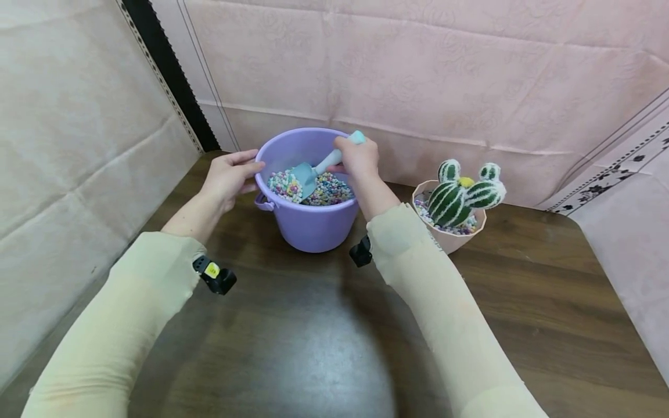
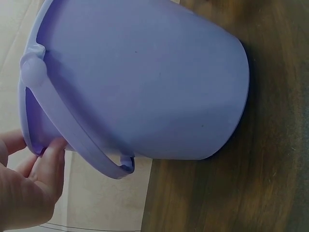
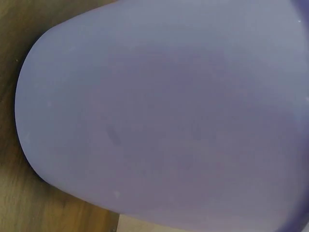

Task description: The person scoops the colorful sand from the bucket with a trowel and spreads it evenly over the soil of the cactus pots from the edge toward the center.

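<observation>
A purple bucket [image 1: 315,229] stands upright on the wooden table, part filled with small multicoloured beads [image 1: 334,191]. My left hand [image 1: 227,179] pinches its rim on the left side, thumb outside, as the left wrist view also shows. The bucket's handle [image 2: 77,128] hangs down along the outer wall. With my right hand [image 1: 360,158] I grip the pale blue handle of a toy shovel [image 1: 305,177], above the bucket's right rim. The shovel's scoop is inside the bucket among the beads. In the right wrist view the bucket wall [image 3: 159,116] fills most of the picture; no hand shows there.
To the right of the bucket, beside my right forearm, stands a faceted pale pot [image 1: 450,239] with a knitted green cactus [image 1: 450,203] and pebble-like beads. Pale cloth [image 1: 418,75] hangs behind the dark wooden table [image 1: 292,337] and at its sides.
</observation>
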`<act>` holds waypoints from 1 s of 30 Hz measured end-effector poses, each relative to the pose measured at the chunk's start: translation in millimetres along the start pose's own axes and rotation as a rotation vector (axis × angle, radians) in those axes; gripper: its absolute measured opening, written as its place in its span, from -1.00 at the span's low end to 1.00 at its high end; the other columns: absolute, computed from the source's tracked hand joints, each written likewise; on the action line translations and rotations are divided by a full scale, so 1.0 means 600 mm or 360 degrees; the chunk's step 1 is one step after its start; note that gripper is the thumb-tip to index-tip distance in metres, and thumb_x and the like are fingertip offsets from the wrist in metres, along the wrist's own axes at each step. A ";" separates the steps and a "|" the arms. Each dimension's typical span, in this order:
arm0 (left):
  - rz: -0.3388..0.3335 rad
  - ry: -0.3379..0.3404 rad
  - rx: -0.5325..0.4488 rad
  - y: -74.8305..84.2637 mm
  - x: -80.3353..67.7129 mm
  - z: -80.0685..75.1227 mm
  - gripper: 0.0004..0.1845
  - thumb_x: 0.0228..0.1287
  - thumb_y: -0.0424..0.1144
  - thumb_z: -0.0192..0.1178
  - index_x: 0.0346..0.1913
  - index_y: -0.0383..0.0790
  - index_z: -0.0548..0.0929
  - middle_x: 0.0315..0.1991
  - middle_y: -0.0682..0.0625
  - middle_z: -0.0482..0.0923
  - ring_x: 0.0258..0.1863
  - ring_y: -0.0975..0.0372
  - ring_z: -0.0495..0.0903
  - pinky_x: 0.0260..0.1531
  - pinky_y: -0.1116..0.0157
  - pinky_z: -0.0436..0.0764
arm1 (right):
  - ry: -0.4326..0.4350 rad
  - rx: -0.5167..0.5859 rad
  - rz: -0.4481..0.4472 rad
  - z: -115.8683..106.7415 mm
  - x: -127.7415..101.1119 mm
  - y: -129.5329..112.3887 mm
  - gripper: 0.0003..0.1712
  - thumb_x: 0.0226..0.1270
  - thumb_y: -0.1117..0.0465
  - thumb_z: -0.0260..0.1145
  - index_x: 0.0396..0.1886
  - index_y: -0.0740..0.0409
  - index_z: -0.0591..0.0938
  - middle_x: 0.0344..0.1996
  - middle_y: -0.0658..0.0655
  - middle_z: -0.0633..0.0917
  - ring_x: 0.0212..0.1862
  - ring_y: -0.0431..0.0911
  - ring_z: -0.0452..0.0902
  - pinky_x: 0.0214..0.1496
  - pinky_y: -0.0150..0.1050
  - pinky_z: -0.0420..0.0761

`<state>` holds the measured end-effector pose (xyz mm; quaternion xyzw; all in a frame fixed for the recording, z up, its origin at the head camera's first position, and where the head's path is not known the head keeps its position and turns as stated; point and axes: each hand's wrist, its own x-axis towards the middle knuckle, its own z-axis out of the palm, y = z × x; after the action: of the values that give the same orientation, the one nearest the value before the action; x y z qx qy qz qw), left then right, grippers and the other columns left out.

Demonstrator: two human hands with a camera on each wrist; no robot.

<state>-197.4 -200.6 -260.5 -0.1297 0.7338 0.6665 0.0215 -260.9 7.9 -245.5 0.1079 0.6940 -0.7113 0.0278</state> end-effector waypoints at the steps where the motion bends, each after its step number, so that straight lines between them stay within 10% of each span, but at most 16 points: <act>1: 0.0000 0.0002 0.0005 0.001 -0.001 0.001 -0.44 0.31 -0.23 0.13 0.36 -0.14 0.31 0.33 -0.15 0.33 0.21 0.05 0.45 -0.28 0.54 0.65 | 0.0004 0.0034 0.0006 -0.001 -0.002 -0.001 -0.89 0.16 0.30 0.21 -0.34 0.17 0.45 -0.43 0.08 0.52 -0.70 -0.14 0.55 -0.17 -0.10 0.70; 10: 0.0020 0.0003 0.0035 0.003 -0.006 0.004 -0.44 0.32 -0.22 0.12 0.36 -0.15 0.30 0.33 -0.16 0.33 0.17 0.09 0.48 -0.24 0.53 0.65 | 0.0039 0.0385 0.0074 -0.006 -0.016 -0.007 -0.88 0.12 0.35 0.24 -0.40 0.16 0.44 -0.39 0.10 0.50 -0.56 -0.07 0.57 -0.51 -0.28 0.70; 30: 0.0031 0.0034 0.0049 0.000 -0.006 0.007 -0.47 0.37 -0.21 0.05 0.38 -0.14 0.27 0.35 -0.16 0.28 0.20 0.10 0.43 -0.25 0.57 0.63 | 0.0187 0.0837 0.0130 -0.029 -0.032 -0.028 -0.92 0.14 0.38 0.21 -0.40 0.19 0.47 -0.43 0.14 0.53 -0.46 -0.05 0.55 -0.54 -0.30 0.69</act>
<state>-194.3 -196.0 -260.1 -0.1292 0.7455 0.6538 0.0092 -243.6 23.4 -225.3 0.1803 0.4809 -0.8579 -0.0128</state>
